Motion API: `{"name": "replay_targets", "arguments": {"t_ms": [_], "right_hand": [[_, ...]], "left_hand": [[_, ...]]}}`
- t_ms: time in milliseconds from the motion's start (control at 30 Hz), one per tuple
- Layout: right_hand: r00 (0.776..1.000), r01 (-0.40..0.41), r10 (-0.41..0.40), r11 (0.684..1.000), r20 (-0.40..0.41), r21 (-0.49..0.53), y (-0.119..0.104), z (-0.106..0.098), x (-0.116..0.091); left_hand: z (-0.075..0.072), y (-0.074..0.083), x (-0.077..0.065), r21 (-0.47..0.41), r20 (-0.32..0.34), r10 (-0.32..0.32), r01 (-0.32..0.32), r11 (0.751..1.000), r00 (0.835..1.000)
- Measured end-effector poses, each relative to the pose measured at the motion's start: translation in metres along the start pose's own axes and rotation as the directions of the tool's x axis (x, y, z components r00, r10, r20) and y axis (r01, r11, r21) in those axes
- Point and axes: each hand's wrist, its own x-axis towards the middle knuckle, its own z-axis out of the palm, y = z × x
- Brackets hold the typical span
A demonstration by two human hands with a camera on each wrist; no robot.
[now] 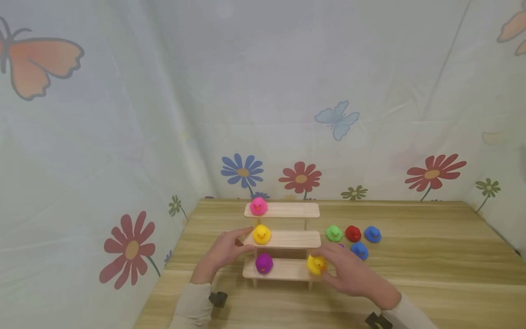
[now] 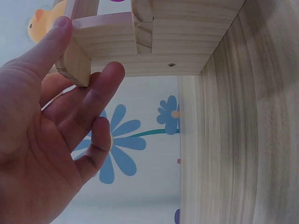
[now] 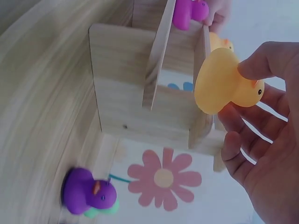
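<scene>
A three-tier wooden shelf (image 1: 291, 238) stands on the table. My left hand (image 1: 222, 251) grips the left end of its middle tier, thumb on top and fingers underneath. With thumb and fingers, my right hand (image 1: 349, 274) holds a yellow rubber duck (image 3: 219, 81); in the head view it overlaps the right end of the lowest tier. At the left of the tiers sit a pink duck (image 1: 258, 206) on top, another yellow duck (image 1: 261, 234) in the middle and a magenta-purple duck (image 1: 264, 263) at the bottom.
Right of the shelf, a green duck (image 1: 334, 233), a red duck (image 1: 353, 233) and two blue ducks (image 1: 373, 234) stand on the wood-grain table (image 1: 431, 274). A purple duck (image 3: 84, 191) there is mostly hidden by my right hand in the head view. A flowered curtain (image 1: 263, 91) hangs behind.
</scene>
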Motion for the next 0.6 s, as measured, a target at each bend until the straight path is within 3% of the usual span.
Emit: {"name": "replay_targets", "arguments": {"t_ms": [300,600], "right_hand": [[0.997,0.036,-0.034,0.999,-0.075,0.031,0.012,-0.013,-0.011],[0.994,-0.026,0.024,1.000,-0.106,-0.018,0.034,-0.023,-0.025]], "left_hand": [[-0.001,0.000,0.000,-0.013,0.017,-0.003,0.004,1.000,1.000],[-0.002,0.002,-0.001,-0.002,0.009,0.011,-0.011,1.000,1.000]]}}
